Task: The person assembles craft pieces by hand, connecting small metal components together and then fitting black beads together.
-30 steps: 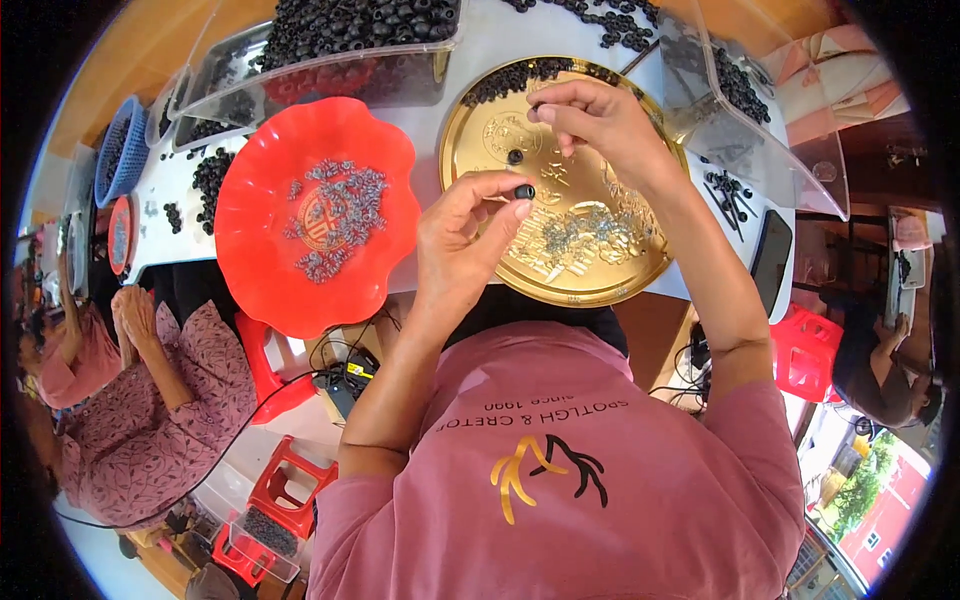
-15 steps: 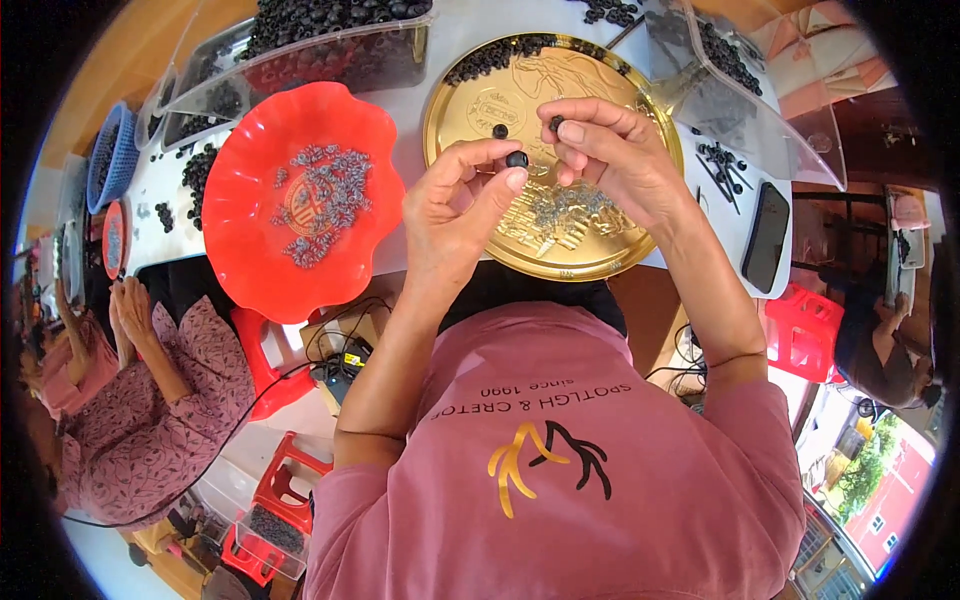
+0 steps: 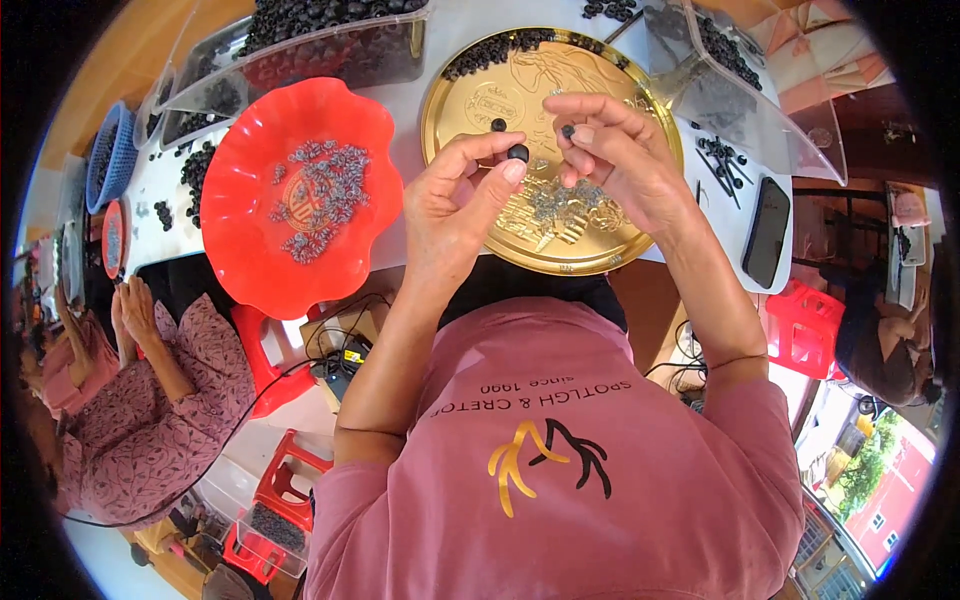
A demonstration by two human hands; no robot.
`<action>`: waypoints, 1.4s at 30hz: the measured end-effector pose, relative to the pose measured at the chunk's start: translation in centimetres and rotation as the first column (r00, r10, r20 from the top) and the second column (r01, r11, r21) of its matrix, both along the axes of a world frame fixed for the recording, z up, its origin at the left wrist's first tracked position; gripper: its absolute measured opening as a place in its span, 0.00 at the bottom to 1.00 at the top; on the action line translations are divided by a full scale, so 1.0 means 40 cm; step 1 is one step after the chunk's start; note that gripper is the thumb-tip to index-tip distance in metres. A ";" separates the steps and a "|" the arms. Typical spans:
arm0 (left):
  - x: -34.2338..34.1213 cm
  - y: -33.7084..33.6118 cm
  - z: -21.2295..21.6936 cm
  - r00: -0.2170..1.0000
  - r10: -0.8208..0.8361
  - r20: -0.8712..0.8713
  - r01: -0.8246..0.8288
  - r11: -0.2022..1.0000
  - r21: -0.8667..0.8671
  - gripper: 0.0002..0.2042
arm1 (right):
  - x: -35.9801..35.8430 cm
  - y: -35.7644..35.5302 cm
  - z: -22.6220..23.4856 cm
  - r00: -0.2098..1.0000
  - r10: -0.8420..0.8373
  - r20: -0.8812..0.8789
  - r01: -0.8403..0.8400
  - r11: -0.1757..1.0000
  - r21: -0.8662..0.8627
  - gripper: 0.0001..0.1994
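Over the round gold tray (image 3: 560, 262), my left hand (image 3: 450, 205) pinches a small round black part (image 3: 518, 153) between thumb and forefinger. Facing it, my right hand (image 3: 625, 160) has thumb and fingers closed on a smaller dark piece (image 3: 568, 131); its exact kind is too small to tell. Another black part (image 3: 498, 125) lies on the tray just beyond my left fingertips. Small metal springs (image 3: 560, 203) are scattered on the tray's near side. Many little black parts (image 3: 490, 55) line its far edge.
Left of the tray stands a red scalloped dish (image 3: 250, 240) with a heap of springs. Clear plastic bins (image 3: 385, 50) of black parts are at the back. To the right lie thin dark sticks (image 3: 720, 170) and a phone (image 3: 766, 235). A co-worker's hands (image 3: 135, 308) are at far left.
My right hand has shifted slightly right, opening a wider gap between the two held pieces. The part in my left fingers has turned a little.
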State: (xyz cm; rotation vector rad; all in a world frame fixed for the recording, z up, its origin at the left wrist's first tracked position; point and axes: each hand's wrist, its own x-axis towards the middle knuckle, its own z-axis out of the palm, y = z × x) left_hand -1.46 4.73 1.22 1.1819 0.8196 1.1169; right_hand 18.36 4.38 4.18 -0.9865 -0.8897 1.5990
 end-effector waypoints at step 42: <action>-0.003 0.030 0.005 0.975 0.089 -0.202 0.053 0.793 0.607 0.14 | 0.030 0.001 0.009 0.919 0.394 0.019 -0.384 0.905 -0.184 0.16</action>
